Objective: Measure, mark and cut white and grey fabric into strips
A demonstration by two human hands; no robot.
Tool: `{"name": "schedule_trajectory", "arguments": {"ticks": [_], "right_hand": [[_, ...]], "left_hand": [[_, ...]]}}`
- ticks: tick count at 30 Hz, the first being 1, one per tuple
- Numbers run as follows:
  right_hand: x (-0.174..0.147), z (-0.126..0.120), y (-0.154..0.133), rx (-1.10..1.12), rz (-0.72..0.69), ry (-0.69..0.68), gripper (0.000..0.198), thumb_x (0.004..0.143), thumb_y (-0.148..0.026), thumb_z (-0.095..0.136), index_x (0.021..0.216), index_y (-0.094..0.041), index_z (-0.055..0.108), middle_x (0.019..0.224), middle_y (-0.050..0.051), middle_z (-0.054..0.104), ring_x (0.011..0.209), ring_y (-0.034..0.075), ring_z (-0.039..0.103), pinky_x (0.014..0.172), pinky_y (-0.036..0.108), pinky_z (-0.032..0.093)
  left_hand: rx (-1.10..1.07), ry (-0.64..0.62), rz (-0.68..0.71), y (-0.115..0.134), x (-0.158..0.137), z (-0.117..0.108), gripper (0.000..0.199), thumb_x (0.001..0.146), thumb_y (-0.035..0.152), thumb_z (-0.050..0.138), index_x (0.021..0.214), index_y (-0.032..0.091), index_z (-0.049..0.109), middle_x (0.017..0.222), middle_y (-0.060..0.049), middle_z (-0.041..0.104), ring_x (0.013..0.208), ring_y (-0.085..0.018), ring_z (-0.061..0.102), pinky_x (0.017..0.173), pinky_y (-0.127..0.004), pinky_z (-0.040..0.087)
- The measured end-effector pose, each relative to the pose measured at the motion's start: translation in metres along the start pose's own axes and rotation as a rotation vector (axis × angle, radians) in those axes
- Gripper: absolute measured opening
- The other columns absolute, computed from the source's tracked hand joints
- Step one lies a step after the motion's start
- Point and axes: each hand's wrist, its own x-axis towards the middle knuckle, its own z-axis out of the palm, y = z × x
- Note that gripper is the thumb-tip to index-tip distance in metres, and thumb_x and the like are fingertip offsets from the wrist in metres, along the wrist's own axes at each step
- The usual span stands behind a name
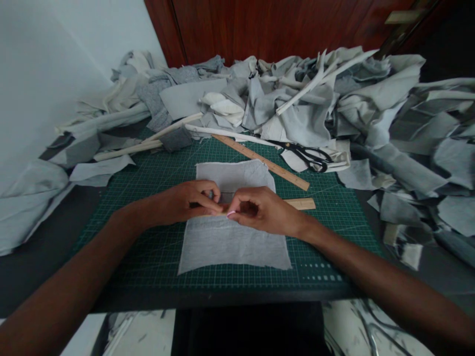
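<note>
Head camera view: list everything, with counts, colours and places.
Cloth: one, light grey, on mat
Wooden strip: one, tan, across cloth
Ruler: one, tan, behind cloth
Scissors: one, black-handled, right rear
Cutting mat: one, green, on table
Table: one, dark, centre
Fabric scraps: uncounted, grey and cream, around mat
Door: one, red-brown, back
Door handle: one, brassy, upper right
Wall: one, pale, left
Floor: one, pale, below table
Clothing: one patch, black, bottom centre
Left hand: one, bare, at strip
Right hand: one, bare, at strip

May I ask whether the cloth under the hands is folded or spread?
Mostly spread: the pale cloth lies on the green mat, lower corners apart; the left hand and right hand partly hide its middle.
</note>
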Motion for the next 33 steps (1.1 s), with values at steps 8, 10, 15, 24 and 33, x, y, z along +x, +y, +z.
{"name": "schedule_trajectory", "arguments": {"ticks": [8,10,15,24,33], "right_hand": [[0.015,0.013,-0.001,-0.182,-0.019,0.011,0.004,0.091,-0.019,0.074,0.088,-0.017,0.073,0.077,-0.002,0.07,0.065,0.009,0.057,0.063,0.024,0.037],[0.015,0.015,-0.002,-0.223,-0.014,0.016,0.003,0.091,-0.016,0.074,0.088,-0.017,0.073,0.079,-0.002,0.071,0.065,0.009,0.057,0.063,0.024,0.037],[0.015,0.019,-0.005,-0.308,0.013,0.017,0.004,0.088,-0.014,0.074,0.09,-0.017,0.072,0.084,0.0,0.072,0.07,0.01,0.06,0.064,0.024,0.037],[-0.002,0.003,-0.004,-0.326,0.054,0.009,0.008,0.083,-0.011,0.07,0.082,-0.018,0.067,0.078,-0.001,0.069,0.064,0.01,0.056,0.062,0.024,0.036],[-0.018,-0.018,0.001,-0.351,0.081,-0.014,0.003,0.083,-0.015,0.07,0.083,-0.018,0.069,0.071,-0.002,0.066,0.06,0.009,0.056,0.06,0.024,0.038]], "left_hand": [[-0.011,0.01,0.038,0.005,0.003,-0.001,0.025,0.106,0.034,0.06,0.098,0.024,0.082,0.106,-0.005,0.068,0.093,-0.015,0.064,0.085,-0.024,0.046],[-0.008,0.011,0.036,0.004,0.003,-0.001,0.023,0.105,0.033,0.061,0.099,0.024,0.082,0.106,-0.005,0.068,0.096,-0.016,0.065,0.087,-0.024,0.046],[-0.01,0.004,0.033,0.002,0.002,0.0,0.023,0.105,0.033,0.061,0.098,0.022,0.08,0.104,-0.005,0.067,0.096,-0.015,0.066,0.089,-0.024,0.046],[-0.006,0.05,0.008,0.003,0.002,0.002,0.021,0.103,0.036,0.065,0.11,0.027,0.083,0.109,-0.007,0.071,0.098,-0.017,0.067,0.088,-0.026,0.05],[0.022,0.05,0.047,0.0,0.001,0.003,0.018,0.102,0.028,0.066,0.108,0.025,0.083,0.111,-0.007,0.071,0.1,-0.017,0.067,0.093,-0.028,0.049]]}}
